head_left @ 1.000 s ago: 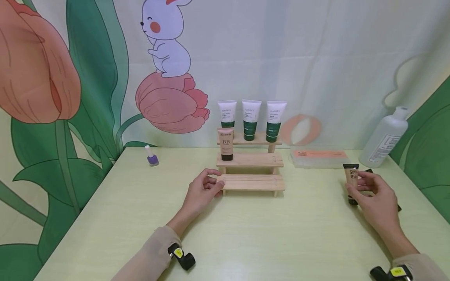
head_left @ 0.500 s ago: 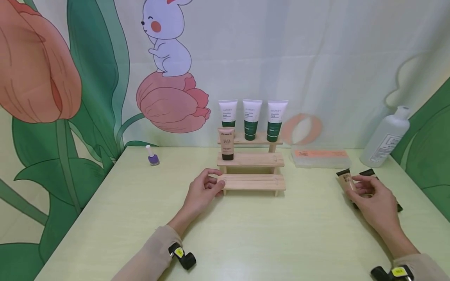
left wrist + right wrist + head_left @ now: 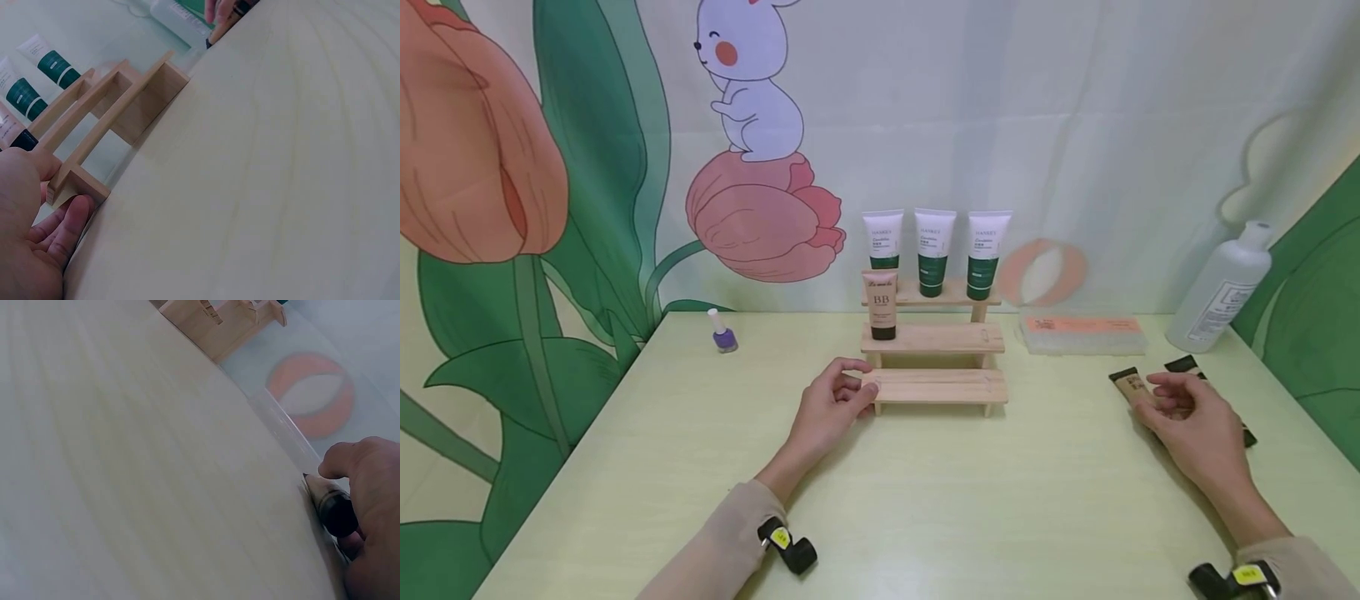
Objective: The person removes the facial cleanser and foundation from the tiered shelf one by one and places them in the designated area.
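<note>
My left hand (image 3: pixel 827 408) grips the left end of the lowest step of a three-tier wooden stand (image 3: pixel 940 385), thumb on top and fingers bent below. Three white-and-green tubes (image 3: pixel 932 258) stand on the top tier. On the middle tier's left end stands a pink-beige BB cream tube (image 3: pixel 882 308), black cap down. At the right, my right hand (image 3: pixel 1198 429) has thumb and fingers around a small beige cosmetic tube (image 3: pixel 1129 385) low over the table; its black cap (image 3: pixel 339 515) shows in the right wrist view. Another dark-ended tube (image 3: pixel 1183 364) lies partly hidden behind this hand.
A purple nail polish bottle (image 3: pixel 724 335) stands at the back left. A clear flat box (image 3: pixel 1082 337) with an orange label lies at the back right, beside a leaning white bottle (image 3: pixel 1221 292). A printed curtain (image 3: pixel 1000 108) hangs behind the table (image 3: pixel 970 500).
The beige cosmetic tube in my right hand has tipped from nearly upright down to the left, close to lying on the table. My left hand keeps its place on the stand.
</note>
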`<state>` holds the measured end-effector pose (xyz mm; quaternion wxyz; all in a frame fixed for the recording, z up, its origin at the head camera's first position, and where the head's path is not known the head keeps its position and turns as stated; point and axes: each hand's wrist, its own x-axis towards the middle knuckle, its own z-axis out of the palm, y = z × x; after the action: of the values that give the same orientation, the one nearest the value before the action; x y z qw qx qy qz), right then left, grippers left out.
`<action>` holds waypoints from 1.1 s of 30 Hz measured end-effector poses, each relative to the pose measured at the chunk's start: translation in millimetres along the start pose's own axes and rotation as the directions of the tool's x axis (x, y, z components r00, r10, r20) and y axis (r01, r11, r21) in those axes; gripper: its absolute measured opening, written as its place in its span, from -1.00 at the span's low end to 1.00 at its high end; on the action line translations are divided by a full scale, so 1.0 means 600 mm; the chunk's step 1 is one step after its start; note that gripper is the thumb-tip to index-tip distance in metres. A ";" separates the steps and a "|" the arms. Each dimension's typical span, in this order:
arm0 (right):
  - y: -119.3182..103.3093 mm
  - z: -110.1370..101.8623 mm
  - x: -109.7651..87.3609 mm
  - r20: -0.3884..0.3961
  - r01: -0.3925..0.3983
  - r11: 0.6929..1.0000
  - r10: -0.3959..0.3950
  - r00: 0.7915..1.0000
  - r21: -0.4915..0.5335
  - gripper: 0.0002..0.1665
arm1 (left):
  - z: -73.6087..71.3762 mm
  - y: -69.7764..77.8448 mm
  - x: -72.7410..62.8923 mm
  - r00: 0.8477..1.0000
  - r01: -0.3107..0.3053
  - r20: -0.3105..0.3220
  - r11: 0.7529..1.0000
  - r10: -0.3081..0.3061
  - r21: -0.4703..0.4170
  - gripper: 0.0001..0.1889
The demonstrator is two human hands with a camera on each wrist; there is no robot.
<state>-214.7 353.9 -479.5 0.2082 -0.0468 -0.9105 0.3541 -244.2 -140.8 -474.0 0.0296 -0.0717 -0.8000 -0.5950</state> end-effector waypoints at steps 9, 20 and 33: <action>0.001 -0.003 -0.002 -0.069 0.017 0.999 -0.015 0.998 0.031 -0.42 | -0.001 0.001 0.000 1.000 -0.002 -0.001 1.000 0.002 0.000 -0.70; -0.009 -0.004 -0.002 -0.174 -0.012 0.982 0.045 0.984 0.188 -0.30 | 0.000 0.001 0.001 1.000 0.003 -0.003 1.000 -0.003 -0.006 -0.69; -0.078 0.000 0.015 -0.192 0.085 0.903 -0.003 0.981 0.422 -0.24 | 0.000 0.002 -0.001 1.000 0.014 -0.005 1.000 -0.014 0.003 -0.69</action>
<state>-219.8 321.0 -445.6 0.3056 -0.0124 -0.7879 0.5344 -243.4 -140.5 -472.6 0.0274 -0.0647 -0.8012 -0.5943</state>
